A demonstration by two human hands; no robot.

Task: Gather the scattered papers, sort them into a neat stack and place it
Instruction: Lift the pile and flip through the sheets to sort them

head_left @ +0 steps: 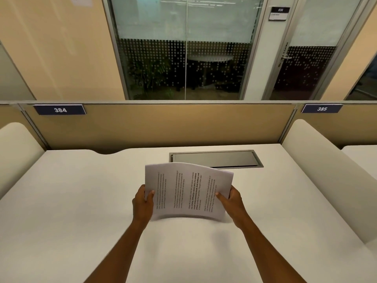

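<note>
Both of the person's arms reach forward over a pale tabletop (81,201), and between them is a stack of papers (188,190) held up on edge. The left hand (142,205) is clamped on the stack's left side, thumb across the front sheet and fingers behind. The right hand (232,203) grips the right side the same way, thumb lying on the printed face. The stack stands roughly in the middle of the tabletop, its lower edge down at or just above the surface; I cannot tell whether it touches. The sheets bow, so the top edge arches upward and the bottom edge curves with it. The printing runs sideways, the lines of text going up the page, with a few bolder lines near the middle.

Just beyond the papers, set into the far part of the tabletop, is a dark rectangular cable hatch (216,159) in a metal frame; the top of the stack overlaps its near edge. A tan partition (163,123) closes the far side, carrying a dark plate marked 384 (60,109) at the left and another marked 385 (322,108) at the right. Rounded cream dividers (318,170) flank the desk on both sides. Behind the partition stands a glass wall (183,58) with a dotted frosting band.
</note>
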